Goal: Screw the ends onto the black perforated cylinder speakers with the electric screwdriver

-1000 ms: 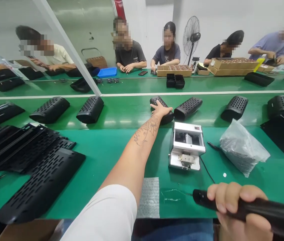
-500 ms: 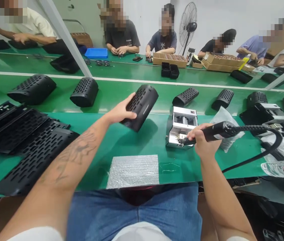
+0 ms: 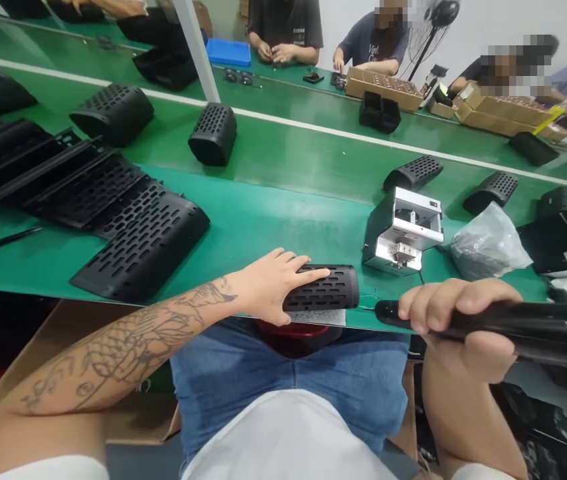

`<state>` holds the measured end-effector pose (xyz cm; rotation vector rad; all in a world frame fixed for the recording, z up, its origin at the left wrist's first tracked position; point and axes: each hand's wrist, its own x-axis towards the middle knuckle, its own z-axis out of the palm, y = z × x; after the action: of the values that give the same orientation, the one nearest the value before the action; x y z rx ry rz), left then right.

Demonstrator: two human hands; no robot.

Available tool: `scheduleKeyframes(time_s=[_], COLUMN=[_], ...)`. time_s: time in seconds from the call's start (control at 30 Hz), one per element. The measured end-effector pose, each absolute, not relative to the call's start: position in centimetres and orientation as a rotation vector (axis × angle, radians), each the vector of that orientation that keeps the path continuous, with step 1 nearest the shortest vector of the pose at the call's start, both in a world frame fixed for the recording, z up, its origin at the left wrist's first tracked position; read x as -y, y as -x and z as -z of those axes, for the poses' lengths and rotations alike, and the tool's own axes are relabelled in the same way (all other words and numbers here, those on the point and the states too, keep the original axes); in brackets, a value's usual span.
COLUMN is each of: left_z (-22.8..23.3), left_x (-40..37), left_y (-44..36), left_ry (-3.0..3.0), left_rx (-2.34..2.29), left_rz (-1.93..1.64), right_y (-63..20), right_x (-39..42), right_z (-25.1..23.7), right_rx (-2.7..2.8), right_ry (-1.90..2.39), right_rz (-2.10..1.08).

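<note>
My left hand [image 3: 273, 283] is laid over a black perforated plastic housing [image 3: 331, 288], thumb on the near side and fingers across the top, holding it down. The housing lies on a piece of bubble wrap [image 3: 333, 317] at the front edge of the green bench. In my right hand [image 3: 463, 320] is a black electric screwdriver [image 3: 543, 328], fingers wrapped round its body. It lies nearly level, its thin bit pointing left at the housing's right end, a small distance away. Behind stands a silver and black screw feeder [image 3: 403, 233].
Several perforated black covers [image 3: 148, 247] are piled on the left, near a thin black tool [image 3: 3, 243]. More housings [image 3: 213, 133] stand on the green strip behind. A plastic bag [image 3: 488, 243] sits right of the feeder. Co-workers sit across the bench near cardboard trays [image 3: 383, 87].
My left hand has brought the housing down from mid-air onto the bubble wrap. My right hand has drawn the screwdriver away from the feeder, nearer to me and to the right. The view has shifted.
</note>
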<state>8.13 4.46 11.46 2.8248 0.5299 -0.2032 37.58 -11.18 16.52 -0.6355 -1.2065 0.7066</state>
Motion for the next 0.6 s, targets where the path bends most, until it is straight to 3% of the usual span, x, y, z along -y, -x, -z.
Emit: scheduleKeyframes(time_s=[0.1,0.33,0.6], left_z=[-10.6,-8.5,-7.4], left_x=[-3.2,2.7,4.4], left_y=[-8.0,-10.0,-11.1], left_ry=[-2.875,-2.657,-2.340], left_rx=[-0.613,-0.472,-0.405], left_rz=[0.045,-0.709,-0.879], right_y=[-35.6,-34.5,-35.6], right_x=[11.5,13.8,18.6], right_z=[-16.6,-18.2,-18.8], right_rx=[1.256,1.207,1.241], right_ry=[0.613,0.729,0.882], right_rz=[-0.726,-0.651,-0.734])
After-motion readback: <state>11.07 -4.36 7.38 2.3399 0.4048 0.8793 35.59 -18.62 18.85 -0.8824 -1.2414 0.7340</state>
